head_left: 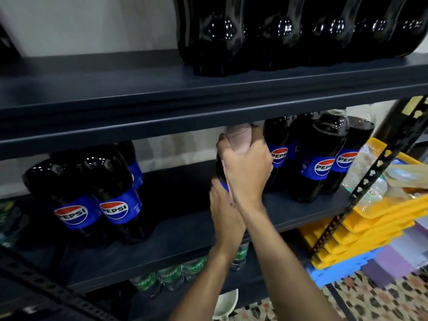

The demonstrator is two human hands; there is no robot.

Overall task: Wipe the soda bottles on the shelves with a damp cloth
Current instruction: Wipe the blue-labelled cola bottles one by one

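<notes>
The soda bottle stood upright above the middle shelf, in the gap between two groups of cola bottles, and both hands were on it. Its base was hidden behind the arms, so whether it rested on the shelf could not be told.

The left hand gripped the lower body at the blue label, fingers curled round it. The right hand sat higher, its fingers clenched round a pale pinkish cloth pressed against the bottle's shoulder and neck, just under the edge of the upper shelf.

To the left stood a cluster of cola bottles with blue labels; to the right, another cluster. More dark bottles lined the upper shelf. Green-labelled bottles showed on the shelf below. Beside the rack, yellow trays were stacked on a blue crate, and a white scoop lay near the patterned floor.
</notes>
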